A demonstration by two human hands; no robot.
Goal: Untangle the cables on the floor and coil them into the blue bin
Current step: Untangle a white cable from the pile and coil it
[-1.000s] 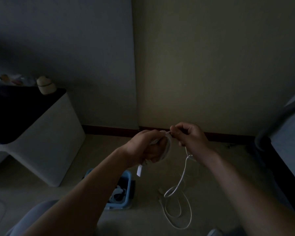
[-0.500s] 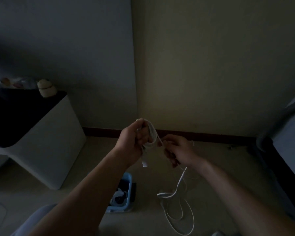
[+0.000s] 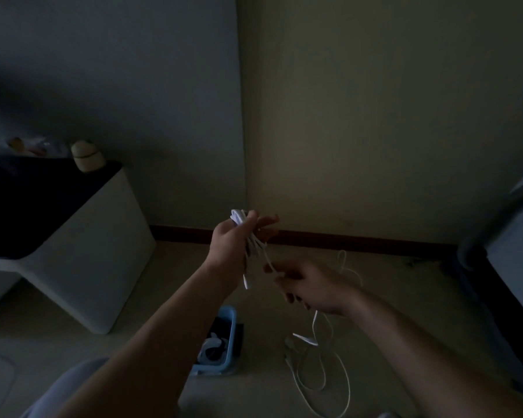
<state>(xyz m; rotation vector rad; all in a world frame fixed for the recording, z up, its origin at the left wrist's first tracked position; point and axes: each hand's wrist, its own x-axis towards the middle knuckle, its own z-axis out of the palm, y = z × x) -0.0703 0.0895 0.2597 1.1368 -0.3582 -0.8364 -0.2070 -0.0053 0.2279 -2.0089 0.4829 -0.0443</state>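
Note:
The room is dim. My left hand (image 3: 233,239) is raised in front of the wall corner and grips several loops of a white cable (image 3: 255,244), with a short end dangling below it. My right hand (image 3: 311,289) is lower and to the right, fingers curled round the same cable where it runs down. The loose rest of the cable (image 3: 320,375) lies in loops on the floor. The blue bin (image 3: 224,342) stands on the floor below my left forearm, with coiled cables inside it.
A white low table (image 3: 82,267) with a dark top and small objects on it stands at the left. A dark baseboard (image 3: 360,238) runs along the wall. Grey furniture (image 3: 514,236) fills the right edge. The floor is beige.
My left hand has risen with the coil. My right hand has slid down and to the right along the cable, drawing more of it off the floor.

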